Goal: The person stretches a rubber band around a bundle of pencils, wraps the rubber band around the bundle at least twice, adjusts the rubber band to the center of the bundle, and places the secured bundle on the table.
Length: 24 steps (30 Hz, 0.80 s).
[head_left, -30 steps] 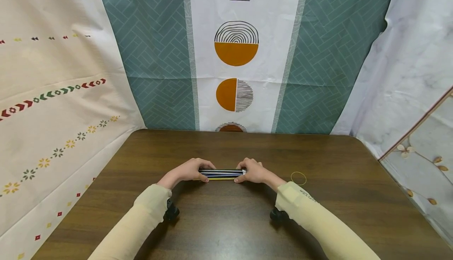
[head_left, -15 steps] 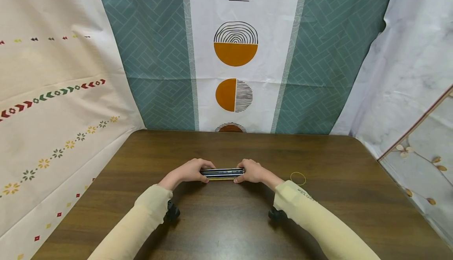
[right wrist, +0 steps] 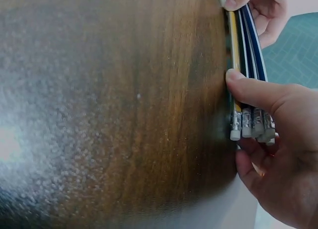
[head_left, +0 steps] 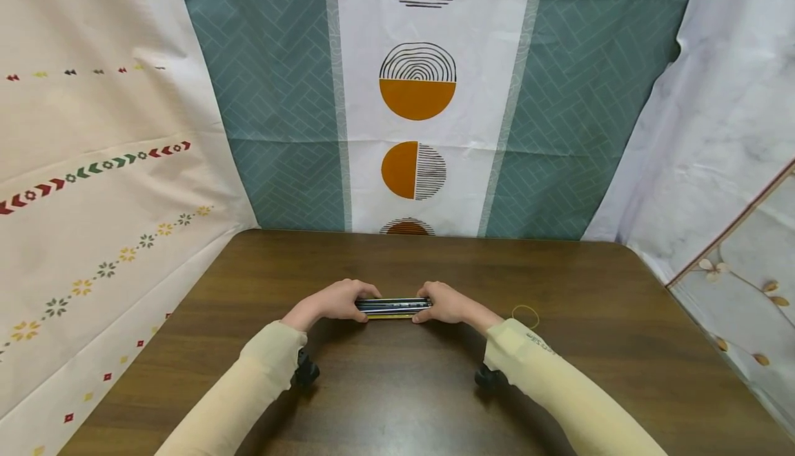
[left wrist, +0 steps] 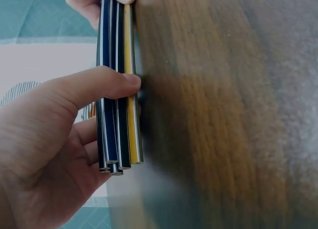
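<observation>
A bundle of several pencils (head_left: 393, 308), striped dark blue, black, silver and yellow, lies crosswise between both hands at mid-table. My left hand (head_left: 338, 300) grips its left end, thumb across the near side and fingers behind. In the left wrist view the flat, unsharpened ends of the pencils (left wrist: 119, 134) stick out past the thumb. My right hand (head_left: 448, 303) holds the other end, where white erasers in silver ferrules (right wrist: 247, 131) show below the thumb in the right wrist view. One yellow pencil (right wrist: 234, 45) lies along the near side.
A thin yellow rubber band (head_left: 525, 316) lies on the brown wooden table (head_left: 397, 387), right of the right hand. Patterned cloth (head_left: 286, 97) hangs behind the table and along both sides.
Both hands keep hold of the pencils at nearly the same spot. The pencils look slightly more evenly gathered at the right end. The head view has shifted a little.
</observation>
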Tool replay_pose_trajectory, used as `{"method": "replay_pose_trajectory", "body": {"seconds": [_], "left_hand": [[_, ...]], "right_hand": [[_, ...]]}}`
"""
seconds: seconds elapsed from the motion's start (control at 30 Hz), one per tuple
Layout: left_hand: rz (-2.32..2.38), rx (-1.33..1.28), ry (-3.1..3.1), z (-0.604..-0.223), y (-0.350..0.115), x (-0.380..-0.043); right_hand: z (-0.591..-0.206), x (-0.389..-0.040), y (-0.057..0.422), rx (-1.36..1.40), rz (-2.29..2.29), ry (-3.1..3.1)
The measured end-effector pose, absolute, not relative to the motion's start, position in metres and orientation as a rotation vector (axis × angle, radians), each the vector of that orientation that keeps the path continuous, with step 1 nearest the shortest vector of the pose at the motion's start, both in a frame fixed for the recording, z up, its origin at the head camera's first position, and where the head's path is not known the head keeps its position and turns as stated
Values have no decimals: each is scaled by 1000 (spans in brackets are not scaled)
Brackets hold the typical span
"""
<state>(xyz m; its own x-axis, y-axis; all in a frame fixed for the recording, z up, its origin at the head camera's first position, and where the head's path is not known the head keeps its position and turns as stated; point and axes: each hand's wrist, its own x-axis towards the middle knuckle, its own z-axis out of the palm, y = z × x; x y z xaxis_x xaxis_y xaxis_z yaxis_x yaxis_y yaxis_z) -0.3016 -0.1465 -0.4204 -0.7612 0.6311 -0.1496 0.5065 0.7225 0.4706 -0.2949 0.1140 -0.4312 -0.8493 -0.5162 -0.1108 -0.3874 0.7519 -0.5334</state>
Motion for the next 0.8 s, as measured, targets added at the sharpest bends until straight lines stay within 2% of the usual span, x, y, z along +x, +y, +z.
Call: {"method": "replay_pose_trajectory", "body": {"seconds": [0.5,0.8], "left_hand": [[590,840,2493,-410,-139,-304],[624,904,2427,-410,-138,-303]], "right_hand": [[-425,-299,119,-789,-891,2593],[-425,-302,124,-846,-939,2492]]}}
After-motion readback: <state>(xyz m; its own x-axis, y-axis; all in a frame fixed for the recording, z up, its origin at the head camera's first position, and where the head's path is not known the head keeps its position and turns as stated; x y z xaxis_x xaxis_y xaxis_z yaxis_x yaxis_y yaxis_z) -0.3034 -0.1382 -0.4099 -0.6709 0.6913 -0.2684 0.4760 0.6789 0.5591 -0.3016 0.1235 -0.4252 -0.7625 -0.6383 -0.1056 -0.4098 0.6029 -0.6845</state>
